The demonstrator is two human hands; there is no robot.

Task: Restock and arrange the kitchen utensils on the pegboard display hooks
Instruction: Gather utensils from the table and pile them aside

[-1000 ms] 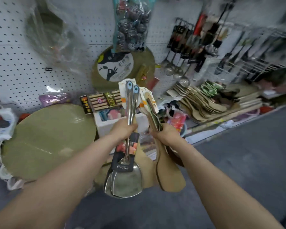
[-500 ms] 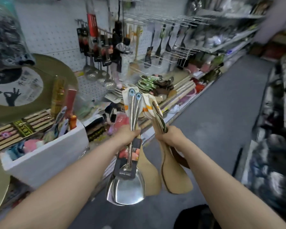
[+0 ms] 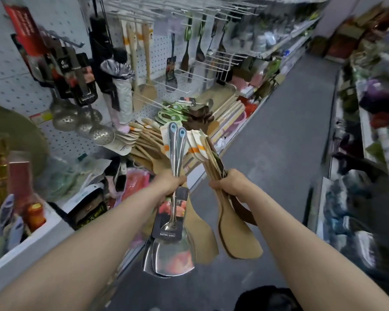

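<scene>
My left hand (image 3: 169,184) grips a bunch of steel spatulas (image 3: 172,252) by their handles, blades hanging down, along with at least one wooden spatula behind them. My right hand (image 3: 227,185) grips a bundle of wooden spatulas (image 3: 239,232), their blades also hanging down. Both bundles are held side by side in the aisle, in front of the white pegboard (image 3: 7,70). Its hooks (image 3: 213,10) carry slotted steel ladles (image 3: 85,122), hanging wooden spatulas (image 3: 147,63) and dark spoons (image 3: 199,48).
A pile of wooden spatulas (image 3: 144,142) and green-carded utensils (image 3: 171,114) lies on the low shelf under the pegboard. A white box (image 3: 32,241) of small goods stands at the lower left. The grey aisle floor (image 3: 285,135) runs ahead; packed shelves line the right side.
The view has swung right along the pegboard, bringing the hanging utensils and empty hooks closer. Both hands keep the same grip on their bundles.
</scene>
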